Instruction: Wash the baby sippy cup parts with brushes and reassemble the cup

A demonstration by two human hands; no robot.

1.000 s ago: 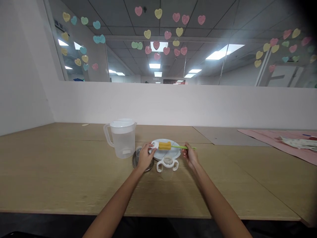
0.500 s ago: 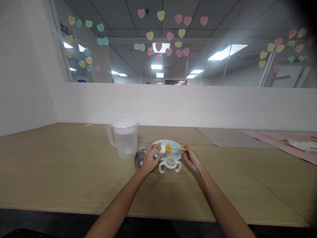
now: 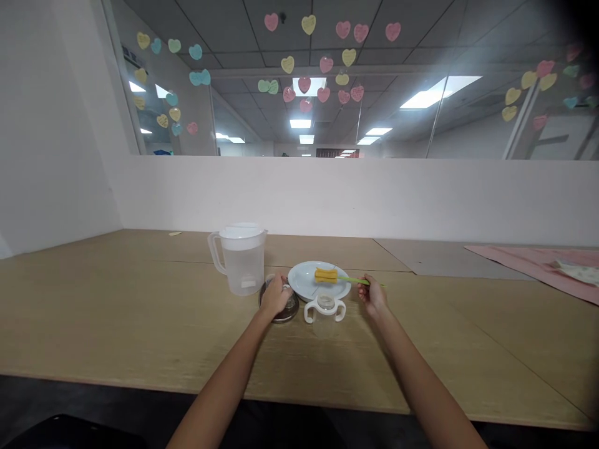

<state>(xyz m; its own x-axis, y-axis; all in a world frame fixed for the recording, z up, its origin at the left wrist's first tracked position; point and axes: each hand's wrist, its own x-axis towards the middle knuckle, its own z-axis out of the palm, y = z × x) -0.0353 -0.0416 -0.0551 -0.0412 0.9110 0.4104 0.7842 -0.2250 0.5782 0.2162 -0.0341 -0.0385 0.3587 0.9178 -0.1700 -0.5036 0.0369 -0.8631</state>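
My right hand (image 3: 373, 295) grips the green handle of a brush with a yellow sponge head (image 3: 326, 275), held level over a white oval plate (image 3: 299, 282). Over a round dark metal tray (image 3: 284, 317) is my left hand (image 3: 275, 297), its fingers closed round a small white ring-like piece, partly hidden. Small clear items on the tray are mostly covered by that hand. A clear bottle with two white handles (image 3: 324, 307) stands in front of the plate, between my hands.
A clear lidded pitcher (image 3: 244, 262) stands left of the tray. A pink cloth (image 3: 528, 262) lies at the far right, near a grey sheet (image 3: 435, 260). Behind the table rises a white wall with a window above.
My left hand has moved from the sponge head down and left to the tray, taking the white ring-like piece along. My right hand and the brush have shifted slightly right; the sponge is uncovered.
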